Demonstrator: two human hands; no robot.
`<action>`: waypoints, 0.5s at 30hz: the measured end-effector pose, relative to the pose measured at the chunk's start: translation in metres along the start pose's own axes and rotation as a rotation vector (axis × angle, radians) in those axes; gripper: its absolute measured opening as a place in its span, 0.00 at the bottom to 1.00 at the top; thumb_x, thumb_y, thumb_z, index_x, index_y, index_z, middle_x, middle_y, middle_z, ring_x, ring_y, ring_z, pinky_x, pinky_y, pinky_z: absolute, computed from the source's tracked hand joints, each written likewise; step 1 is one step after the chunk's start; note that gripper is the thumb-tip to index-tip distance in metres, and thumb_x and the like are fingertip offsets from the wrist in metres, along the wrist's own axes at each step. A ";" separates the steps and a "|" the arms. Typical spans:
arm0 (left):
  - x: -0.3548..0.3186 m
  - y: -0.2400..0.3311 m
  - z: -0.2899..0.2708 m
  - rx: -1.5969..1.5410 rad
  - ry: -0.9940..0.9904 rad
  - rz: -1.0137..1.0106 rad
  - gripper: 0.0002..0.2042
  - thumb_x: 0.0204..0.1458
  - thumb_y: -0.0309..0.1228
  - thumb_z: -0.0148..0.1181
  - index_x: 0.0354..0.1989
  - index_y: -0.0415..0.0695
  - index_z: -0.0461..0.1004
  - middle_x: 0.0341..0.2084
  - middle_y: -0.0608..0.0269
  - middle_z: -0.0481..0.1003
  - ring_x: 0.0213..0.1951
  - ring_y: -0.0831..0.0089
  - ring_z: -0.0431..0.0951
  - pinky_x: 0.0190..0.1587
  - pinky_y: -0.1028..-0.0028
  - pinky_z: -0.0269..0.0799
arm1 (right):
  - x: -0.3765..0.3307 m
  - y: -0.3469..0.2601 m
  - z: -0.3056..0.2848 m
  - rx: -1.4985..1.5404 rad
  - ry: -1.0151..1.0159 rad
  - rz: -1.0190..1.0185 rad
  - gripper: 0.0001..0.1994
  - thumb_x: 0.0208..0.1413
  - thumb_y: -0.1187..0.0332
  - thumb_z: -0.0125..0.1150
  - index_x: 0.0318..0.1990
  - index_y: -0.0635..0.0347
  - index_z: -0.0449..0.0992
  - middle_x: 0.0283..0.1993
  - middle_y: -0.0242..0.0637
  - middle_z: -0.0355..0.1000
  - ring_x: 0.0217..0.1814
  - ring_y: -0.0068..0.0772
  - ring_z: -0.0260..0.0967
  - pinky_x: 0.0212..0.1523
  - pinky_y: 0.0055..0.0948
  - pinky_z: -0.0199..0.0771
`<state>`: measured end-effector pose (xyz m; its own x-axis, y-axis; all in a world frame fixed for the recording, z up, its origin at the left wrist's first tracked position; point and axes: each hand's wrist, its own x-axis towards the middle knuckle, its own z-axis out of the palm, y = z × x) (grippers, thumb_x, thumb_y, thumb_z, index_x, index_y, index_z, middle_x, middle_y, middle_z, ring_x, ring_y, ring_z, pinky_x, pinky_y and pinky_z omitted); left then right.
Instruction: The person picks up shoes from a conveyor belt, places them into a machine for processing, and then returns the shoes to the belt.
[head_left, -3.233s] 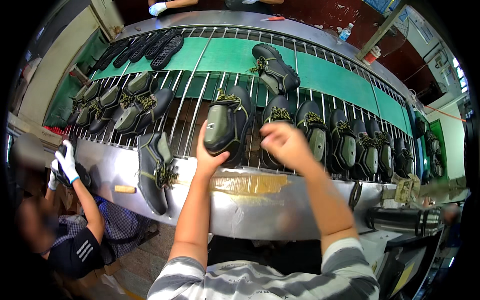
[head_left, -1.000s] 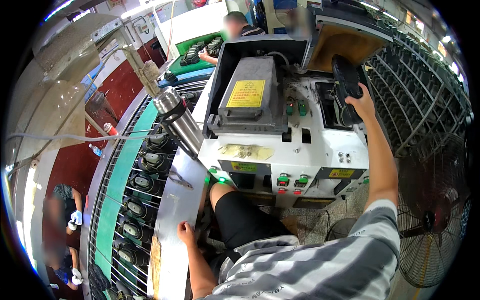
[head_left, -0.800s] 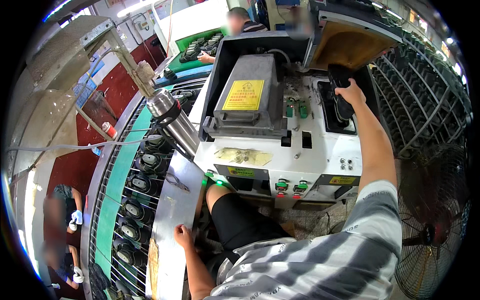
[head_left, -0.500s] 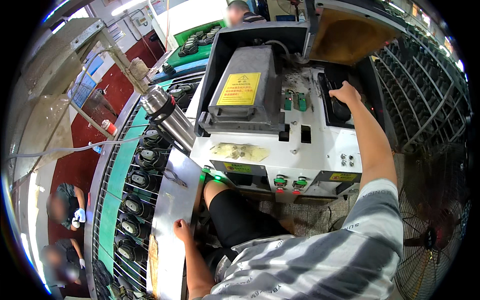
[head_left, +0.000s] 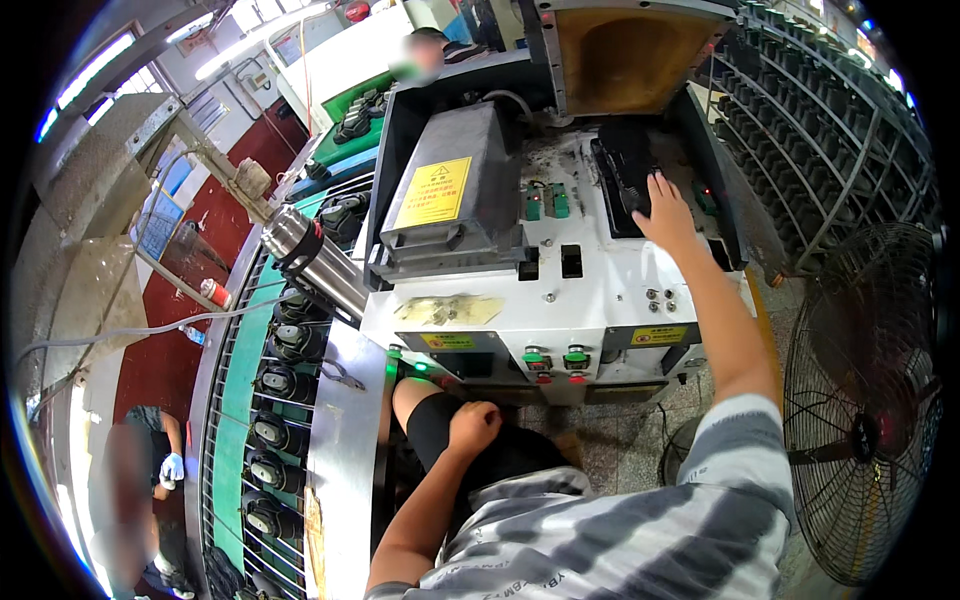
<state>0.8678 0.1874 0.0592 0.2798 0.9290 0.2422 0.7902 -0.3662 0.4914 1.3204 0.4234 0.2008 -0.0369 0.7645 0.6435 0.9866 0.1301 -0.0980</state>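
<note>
My right hand (head_left: 668,208) is open, its fingers stretched out over the near part of a black shoe (head_left: 625,165). The shoe lies in a black plate (head_left: 603,190) on the right side of a white machine (head_left: 540,285), under a raised lid (head_left: 635,55). Whether the fingertips press on the shoe or hover just above it I cannot tell. My left hand (head_left: 474,430) is curled closed above my thigh, with nothing visible in it. A closed metal cover (head_left: 435,170) with a yellow label sits on the machine's left side.
Left of the machine runs a conveyor (head_left: 235,400) with several black shoes. A steel flask (head_left: 315,260) leans there, and pliers (head_left: 343,375) lie on a metal ledge (head_left: 345,430). A large fan (head_left: 865,440) and racks (head_left: 820,150) stand at right. Co-workers are at left and behind the machine.
My right hand has gone from a grip on the shoe to outstretched fingers over it. My left hand has moved right, from beside the ledge to above my thigh. The view has shifted.
</note>
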 end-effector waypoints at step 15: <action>0.086 0.066 0.067 -0.397 -0.180 0.012 0.11 0.59 0.32 0.50 0.36 0.40 0.79 0.28 0.54 0.79 0.34 0.56 0.80 0.38 0.66 0.73 | -0.289 0.011 -0.019 1.499 0.484 1.451 0.09 0.53 0.66 0.55 0.26 0.54 0.61 0.22 0.26 0.53 0.24 0.25 0.51 0.29 0.29 0.55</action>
<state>0.9806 0.2465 0.0560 0.4061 0.9063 0.1170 0.5252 -0.3363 0.7817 1.3450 0.1919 0.0284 0.7092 0.6110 -0.3519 -0.5742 0.2109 -0.7911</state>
